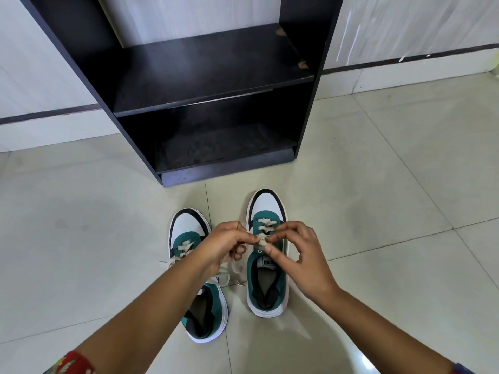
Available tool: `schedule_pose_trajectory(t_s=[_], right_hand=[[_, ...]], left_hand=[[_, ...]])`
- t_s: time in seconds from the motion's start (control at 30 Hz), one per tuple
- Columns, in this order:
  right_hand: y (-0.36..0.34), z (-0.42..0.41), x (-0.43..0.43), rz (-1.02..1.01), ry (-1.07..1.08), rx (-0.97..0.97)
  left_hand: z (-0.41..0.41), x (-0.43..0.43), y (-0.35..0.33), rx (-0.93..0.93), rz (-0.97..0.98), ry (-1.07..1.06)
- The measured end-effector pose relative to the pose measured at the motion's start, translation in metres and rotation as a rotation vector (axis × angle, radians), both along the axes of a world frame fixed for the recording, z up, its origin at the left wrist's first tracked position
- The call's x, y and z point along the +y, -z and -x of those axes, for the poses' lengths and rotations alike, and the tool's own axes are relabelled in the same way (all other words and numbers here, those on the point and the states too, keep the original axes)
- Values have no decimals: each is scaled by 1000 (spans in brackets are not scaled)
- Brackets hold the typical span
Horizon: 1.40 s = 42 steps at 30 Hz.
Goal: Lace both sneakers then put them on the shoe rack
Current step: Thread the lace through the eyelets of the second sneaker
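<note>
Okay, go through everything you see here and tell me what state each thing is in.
Right sneaker: on floor, partly laced, untied.
Left sneaker: on floor, few rows laced, ends loose.
Left hand: pinching right sneaker's lace.
Right hand: pinching same lace.
Shoe rack: both shelves bare.

One head-worn wide-angle camera looked forward and steeply down at the floor [378, 184], close above the person's arms, facing the shoe rack [205, 76] at the far side.

Bare forearms; red patterned band [77, 363] on left wrist (partly cropped)
</note>
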State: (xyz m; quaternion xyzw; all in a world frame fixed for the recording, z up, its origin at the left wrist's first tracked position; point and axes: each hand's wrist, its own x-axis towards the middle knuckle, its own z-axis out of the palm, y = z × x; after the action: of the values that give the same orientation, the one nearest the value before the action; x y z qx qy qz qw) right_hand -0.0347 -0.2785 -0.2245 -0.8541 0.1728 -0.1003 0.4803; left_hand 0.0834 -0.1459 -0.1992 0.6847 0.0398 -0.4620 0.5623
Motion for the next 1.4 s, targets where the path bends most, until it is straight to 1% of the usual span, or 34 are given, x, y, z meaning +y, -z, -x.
schedule_pose_trajectory(t_s=[0.13,0.17,0.23,0.3,0.33,0.37,0.47,0.5,0.53,0.57,0.63,0.7,0.73,0.77,0.8,0.83,0.9,0.97,1.0,1.03,1.07,1.17,1.27,1.33,1.4], right_hand=[[-1,-1,3,158,6,-89],[-1,-2,2,151,16,-93],[-2,-4,0,19,9,-43],[-4,-7,-2,-204,-12,58],[-5,-8,-3,-285,-16,118],[-4,-8,-5,-293,-26,173],[-1,-3,-18,-136,-107,263],[-1,-1,-23,-138,-96,272],[-3,1,-27,-199,-54,272],[-4,3,-30,-326,8,267],[-6,5,-32,-669,50,245],[-6,4,-29,-1072,37,156],[-6,4,-26,-1206,54,109],[-5,3,-25,-1225,83,86],[-4,1,-25,-1187,113,93],[-3,0,-25,-1102,151,126],[2,-3,-27,-946,226,167],[5,-3,-26,-852,250,207],[6,-2,-25,-817,245,222],[8,-2,-25,-762,225,234],[8,0,-25,-686,194,239],[6,4,-28,-326,37,232],[7,7,-32,-74,-79,270],[6,8,-33,33,-112,296],[6,9,-35,41,-117,307]], left_hand=[[6,-3,2,15,11,-33],[7,-2,2,9,13,-36],[6,-1,1,0,24,-25],[7,0,-1,12,58,-17],[8,0,0,18,75,-26],[8,1,2,17,82,-44],[5,5,8,27,39,-120],[4,8,10,65,45,-176],[2,11,12,115,66,-242],[0,14,14,156,93,-294],[2,18,18,235,172,-343],[8,17,19,318,298,-365],[10,15,19,329,334,-366],[12,13,19,305,333,-352],[12,11,20,230,289,-309],[11,12,22,92,211,-229],[7,18,28,-325,25,26],[4,25,35,-735,-171,355],[5,27,36,-889,-274,481],[6,27,36,-1005,-347,557],[7,26,35,-1077,-385,590],[8,24,38,-1202,-466,622],[7,24,43,-1332,-548,661],[8,24,42,-1364,-589,690],[7,24,40,-1371,-614,727]])
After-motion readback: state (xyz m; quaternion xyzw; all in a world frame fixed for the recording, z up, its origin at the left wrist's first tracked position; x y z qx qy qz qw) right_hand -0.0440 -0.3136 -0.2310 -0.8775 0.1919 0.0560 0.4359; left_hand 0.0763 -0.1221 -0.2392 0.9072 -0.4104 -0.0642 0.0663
